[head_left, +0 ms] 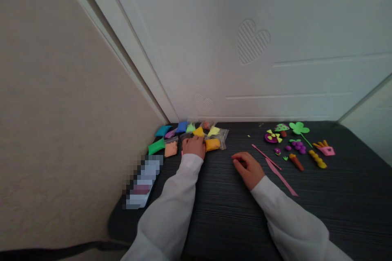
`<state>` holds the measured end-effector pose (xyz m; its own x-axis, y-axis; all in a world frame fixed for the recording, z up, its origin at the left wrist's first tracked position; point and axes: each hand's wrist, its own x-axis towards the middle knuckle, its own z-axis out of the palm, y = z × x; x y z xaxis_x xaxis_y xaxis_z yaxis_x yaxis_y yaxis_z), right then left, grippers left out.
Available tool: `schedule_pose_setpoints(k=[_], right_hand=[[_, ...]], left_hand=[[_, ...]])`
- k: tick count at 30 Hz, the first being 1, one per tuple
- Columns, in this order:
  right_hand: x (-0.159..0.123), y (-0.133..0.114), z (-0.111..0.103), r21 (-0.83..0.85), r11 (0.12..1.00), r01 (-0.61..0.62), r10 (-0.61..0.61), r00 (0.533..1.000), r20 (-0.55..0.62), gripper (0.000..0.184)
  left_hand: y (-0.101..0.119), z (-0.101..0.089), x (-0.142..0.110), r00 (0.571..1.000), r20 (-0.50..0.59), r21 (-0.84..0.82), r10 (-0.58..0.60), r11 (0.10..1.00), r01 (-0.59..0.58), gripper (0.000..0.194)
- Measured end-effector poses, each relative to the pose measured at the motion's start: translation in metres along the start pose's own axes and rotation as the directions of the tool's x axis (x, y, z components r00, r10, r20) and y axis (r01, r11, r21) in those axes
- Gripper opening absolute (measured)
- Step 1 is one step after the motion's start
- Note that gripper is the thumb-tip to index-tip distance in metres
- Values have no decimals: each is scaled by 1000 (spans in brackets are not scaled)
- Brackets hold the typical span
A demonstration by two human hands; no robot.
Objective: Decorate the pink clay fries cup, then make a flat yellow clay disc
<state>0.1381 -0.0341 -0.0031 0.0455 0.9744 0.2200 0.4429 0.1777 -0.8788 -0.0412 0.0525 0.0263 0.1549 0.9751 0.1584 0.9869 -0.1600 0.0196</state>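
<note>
In the head view, the left hand lies palm down among small bags of coloured modelling material at the far left of the counter. Its fingertips are hidden behind the knuckles, so I cannot tell how far its fingers are open or whether they have hold of a bag. Just to its right lies an orange bag, near its left side a peach bag, and beyond the knuckles a yellow bag. A green bag and a blue bag sit farther out.

The right hand rests on the counter with its fingers loosely curled, thumb near the index finger; nothing shows in its grasp. Beside it lie a thin pink stick and a pink knife-like tool, both untouched.

The step in hand looks like choosing or reaching for a bag. Taking one up would call for the left fingers to close on a single bag without dragging its neighbours, while the right hand seems free to help. The shaped pieces, among them a green clover and purple balls, lie apart at the right.
</note>
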Motion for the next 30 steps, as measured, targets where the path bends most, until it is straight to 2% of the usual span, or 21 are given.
schedule_pose_setpoints(k=[8,12,14,18,23,24,26,28,30], right_hand=[[0,1,1,-5,1000,-18,18,1000,14,16],[0,4,1,-3,1000,-21,21,1000,16,16],[0,4,0,-4,1000,-23,23,1000,17,17],[0,4,0,-10,1000,-22,22,1000,22,17],[1,5,1,-4,1000,-25,26,1000,15,17],[1,6,1,0,1000,-28,28,1000,10,17],[0,5,1,10,999,-33,33,999,-2,18],[0,4,1,18,999,-37,37,999,-13,18],[-1,3,1,20,999,-43,44,999,-32,19]], left_hand=[[-5,10,15,994,97,50,54,997,-59,25],[-3,12,24,989,143,52,26,998,-34,22],[-2,14,27,990,141,33,5,999,-9,28],[-5,11,25,997,54,-69,-46,996,49,19],[-20,-11,16,976,-137,-316,-171,941,121,22],[-22,-16,14,966,-158,-390,-203,912,127,23],[-22,-21,11,952,-160,-596,-260,795,116,21],[-16,-23,7,961,-95,-788,-260,610,87,21],[-3,-20,0,983,-1,-920,-183,385,70,24]])
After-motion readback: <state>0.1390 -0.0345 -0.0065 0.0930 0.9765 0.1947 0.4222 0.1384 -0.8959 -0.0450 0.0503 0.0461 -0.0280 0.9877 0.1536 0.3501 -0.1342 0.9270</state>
